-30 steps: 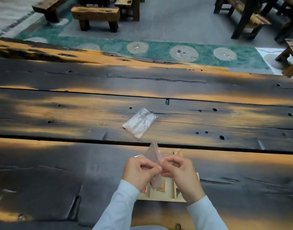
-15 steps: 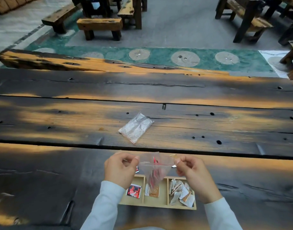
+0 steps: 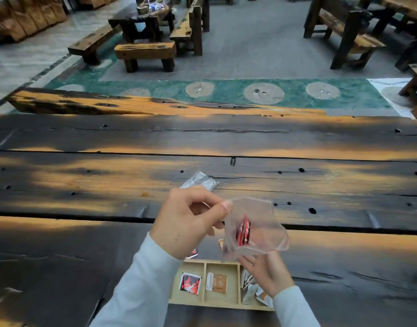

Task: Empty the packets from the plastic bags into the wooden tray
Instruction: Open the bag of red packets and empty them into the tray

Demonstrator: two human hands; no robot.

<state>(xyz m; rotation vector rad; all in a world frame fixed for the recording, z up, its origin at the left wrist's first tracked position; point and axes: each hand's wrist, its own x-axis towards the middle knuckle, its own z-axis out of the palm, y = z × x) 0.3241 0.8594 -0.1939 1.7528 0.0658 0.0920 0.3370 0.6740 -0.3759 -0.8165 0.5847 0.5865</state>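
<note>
A clear plastic bag with red packets inside hangs above the wooden tray. My left hand pinches the bag's upper left edge between thumb and fingers. My right hand holds the bag's lower end from beneath, partly hidden by it. The tray has three compartments: a red and black packet on the left, a brown packet in the middle, several pale packets on the right. A second, empty-looking clear bag lies on the table behind my left hand.
The tray sits near the front edge of a dark, scorched plank table. A red packet lies on the table just beyond the tray's back rim. Wooden benches and tables stand on the floor beyond.
My left hand has lifted the bag's edge up and forward. My right hand has dropped to the bag's lower end, over the tray. The bag has tipped from hanging to lying slanted.
</note>
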